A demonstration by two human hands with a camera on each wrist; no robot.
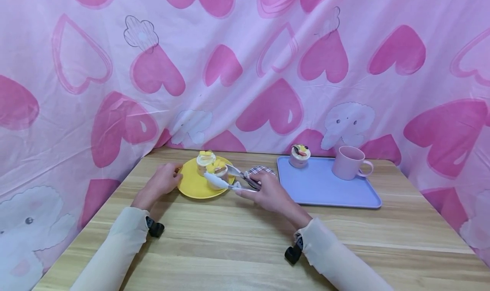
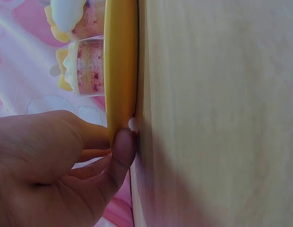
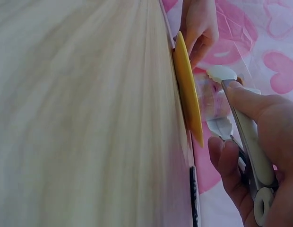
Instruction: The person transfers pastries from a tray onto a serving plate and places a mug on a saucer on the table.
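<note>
My left hand (image 1: 162,181) pinches the left rim of a yellow plate (image 1: 190,188), thumb below and fingers above, as the left wrist view shows. Two dessert cups topped with yellow cubes stand on that plate: a rear cup (image 1: 206,158) and a front cup (image 1: 217,167). In my right hand (image 1: 269,192) is a pair of tongs (image 3: 248,137) with pale scalloped tips. Those tips lie on either side of the front cup, at its sides. Whether they press against it I cannot tell. The right wrist view shows the thumb on one tong arm and fingers on the other.
A blue tray (image 1: 325,193) lies to the right, carrying a fruit-topped dessert cup (image 1: 299,156) and a pink mug (image 1: 349,163). Behind my right hand is a checkered round item (image 1: 262,169), partly hidden. A pink heart-patterned curtain (image 1: 245,69) hangs behind the wooden table (image 1: 229,248).
</note>
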